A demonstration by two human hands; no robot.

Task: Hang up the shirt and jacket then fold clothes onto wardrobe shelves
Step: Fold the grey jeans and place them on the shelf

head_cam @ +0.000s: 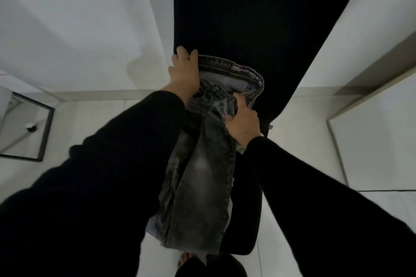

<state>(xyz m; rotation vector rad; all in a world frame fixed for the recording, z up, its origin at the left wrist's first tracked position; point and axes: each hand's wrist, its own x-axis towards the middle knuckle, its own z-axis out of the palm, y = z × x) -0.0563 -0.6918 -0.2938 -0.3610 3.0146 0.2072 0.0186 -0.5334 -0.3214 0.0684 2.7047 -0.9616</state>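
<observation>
Jeans (198, 189), grey and faded, lie along a black chair (258, 18), waistband (236, 69) at the far end against the chair back and legs running toward the person and hanging over the near edge of the seat.

Grip, right hand (242, 122): fingers curled into the denim at the fly, just below the waistband, holding a bunched fold of cloth. Grip, left hand (184, 69): fingers fairly straight, laid against the left end of the waistband where it meets the chair back; it seems to steady the cloth more than clutch it, though the fingertips are partly hidden behind the band.

Step in hand, as judged: squaring the jeans for folding. To do this well, the two legs should be laid one on the other with seams matched, the waistband pulled flat, and the bunching at the fly smoothed out before any fold is made. The right hand's fold looks uneven; left so, it would make a lumpy stack on a shelf. The hanging leg ends could drag the garment off the seat if both hands let go together.

Long axis: runs from the chair back toward the person, waistband pointing away, hems pointing near and downward.

Beyond the chair: pale tiled floor (299, 141), a framed mirror (24, 128) leaning at the left wall, and a white panel (378, 141) at the right.
</observation>
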